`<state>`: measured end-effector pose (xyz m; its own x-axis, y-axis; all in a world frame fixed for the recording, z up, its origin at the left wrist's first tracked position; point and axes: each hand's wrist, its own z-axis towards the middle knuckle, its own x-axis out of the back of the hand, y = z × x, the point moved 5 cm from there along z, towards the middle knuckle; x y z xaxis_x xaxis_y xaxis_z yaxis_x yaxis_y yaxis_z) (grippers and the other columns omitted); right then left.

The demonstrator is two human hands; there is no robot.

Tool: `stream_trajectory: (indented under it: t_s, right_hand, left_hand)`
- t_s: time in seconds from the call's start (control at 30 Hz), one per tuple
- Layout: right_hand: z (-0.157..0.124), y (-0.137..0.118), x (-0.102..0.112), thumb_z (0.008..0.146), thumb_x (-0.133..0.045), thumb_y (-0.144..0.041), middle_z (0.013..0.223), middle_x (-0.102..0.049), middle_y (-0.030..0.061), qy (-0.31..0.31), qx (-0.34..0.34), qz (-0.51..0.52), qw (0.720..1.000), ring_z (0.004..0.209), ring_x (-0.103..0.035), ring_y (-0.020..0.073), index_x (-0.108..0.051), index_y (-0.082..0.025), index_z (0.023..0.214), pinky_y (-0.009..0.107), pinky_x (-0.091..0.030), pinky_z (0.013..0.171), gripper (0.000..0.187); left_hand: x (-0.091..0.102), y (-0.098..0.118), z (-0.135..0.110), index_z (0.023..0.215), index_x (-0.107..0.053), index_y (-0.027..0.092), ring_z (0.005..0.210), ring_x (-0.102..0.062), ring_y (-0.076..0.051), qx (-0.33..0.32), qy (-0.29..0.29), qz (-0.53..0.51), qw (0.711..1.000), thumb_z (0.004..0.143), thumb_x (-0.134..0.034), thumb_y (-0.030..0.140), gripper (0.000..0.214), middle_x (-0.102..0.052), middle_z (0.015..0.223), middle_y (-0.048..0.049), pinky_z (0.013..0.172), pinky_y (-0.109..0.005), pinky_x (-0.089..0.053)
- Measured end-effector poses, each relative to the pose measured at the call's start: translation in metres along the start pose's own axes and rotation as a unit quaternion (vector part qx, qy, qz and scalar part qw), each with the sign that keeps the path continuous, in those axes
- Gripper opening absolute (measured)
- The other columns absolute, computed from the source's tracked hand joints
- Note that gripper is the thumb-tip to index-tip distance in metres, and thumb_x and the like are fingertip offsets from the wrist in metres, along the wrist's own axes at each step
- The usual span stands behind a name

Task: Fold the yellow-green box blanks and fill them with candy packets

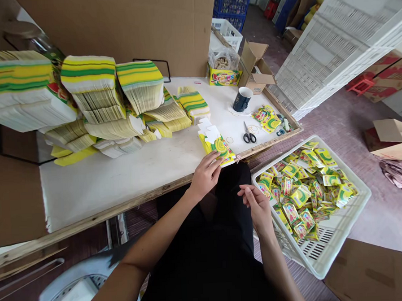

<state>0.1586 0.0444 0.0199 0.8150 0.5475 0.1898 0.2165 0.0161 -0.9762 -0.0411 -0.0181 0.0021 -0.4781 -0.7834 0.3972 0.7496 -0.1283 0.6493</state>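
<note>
My left hand (205,175) is at the table's front edge, its fingers closed on the near side of a flat yellow-green printed carton (223,147). White flaps stick out at the carton's far end; whether several lie stacked there I cannot tell. Over my lap, to the right, my right hand (258,206) is held with thumb and fingertips pressed together. Anything between those fingertips is too small to make out. Beside it stands a white plastic crate (347,246) holding many small filled yellow-green packs (301,194).
Bundled flat cartons (93,84) are piled along the left of the table (85,188). Black scissors (249,134), a dark mug (242,100), loose printed pieces (266,118) and an open cardboard box (255,71) are further right. Tall white crates (326,45) rise beyond the table's right end.
</note>
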Motion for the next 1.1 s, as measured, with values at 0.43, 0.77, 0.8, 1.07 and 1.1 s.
stream_trajectory:
  t_s: [0.43, 0.77, 0.8, 1.07, 1.1]
  right_hand:
    - [0.001, 0.002, -0.01, 0.09, -0.067, -0.055, 0.082, -0.067, 0.0056, -0.024, -0.012, 0.027, 0.999, 0.063, -0.047, 0.0119, -0.071, -0.017, 0.102, 0.027, -0.038, 0.059, 0.04]
    - [0.003, -0.002, 0.001, 0.077, -0.08, -0.05, 0.079, -0.064, 0.0035, 0.052, -0.038, 0.183, 0.981, 0.058, -0.045, 0.0106, -0.069, -0.018, 0.094, 0.024, -0.033, 0.051, 0.038]
    - [0.004, -0.002, 0.003, 0.076, -0.082, -0.049, 0.078, -0.064, 0.0034, 0.051, -0.045, 0.172, 0.983, 0.057, -0.044, 0.0099, -0.068, -0.017, 0.094, 0.023, -0.032, 0.051, 0.039]
    - [-0.01, -0.001, -0.01, 0.075, -0.084, -0.042, 0.074, -0.065, -0.0003, 0.003, -0.074, 0.183, 0.98, 0.053, -0.045, 0.0092, -0.057, -0.021, 0.111, 0.021, -0.033, 0.049, 0.05]
    - [-0.012, 0.0, -0.013, 0.075, -0.084, -0.041, 0.074, -0.065, -0.0002, -0.006, -0.077, 0.191, 0.979, 0.053, -0.046, 0.0092, -0.057, -0.02, 0.111, 0.021, -0.033, 0.049, 0.05]
  left_hand:
    - [0.032, 0.0, 0.014, 0.116, -0.072, 0.025, 0.131, -0.059, -0.023, 0.017, 0.176, -0.099, 0.979, 0.094, -0.054, 0.013, 0.031, -0.064, 0.131, -0.0097, 0.11, -0.044, -0.055]
    - [0.014, 0.092, -0.034, 0.131, -0.062, 0.02, 0.133, -0.058, -0.024, -0.196, 0.015, -0.176, 0.965, 0.089, -0.058, 0.003, 0.045, -0.066, 0.13, -0.0117, 0.108, -0.04, -0.058]
    - [0.012, 0.092, -0.038, 0.131, -0.062, 0.02, 0.136, -0.055, -0.024, -0.17, 0.005, -0.202, 0.965, 0.091, -0.053, 0.002, 0.045, -0.065, 0.132, -0.0118, 0.11, -0.041, -0.056]
    - [-0.005, 0.06, -0.034, 0.137, -0.055, 0.024, 0.137, -0.054, -0.029, 0.326, -0.035, -0.599, 0.731, 0.087, -0.072, 0.037, 0.055, -0.056, 0.147, -0.014, 0.116, -0.045, -0.048]
    - [-0.008, 0.061, -0.033, 0.134, -0.058, 0.022, 0.137, -0.054, -0.031, 0.351, -0.079, -0.632, 0.686, 0.085, -0.074, 0.041, 0.055, -0.057, 0.146, -0.0149, 0.116, -0.046, -0.048]
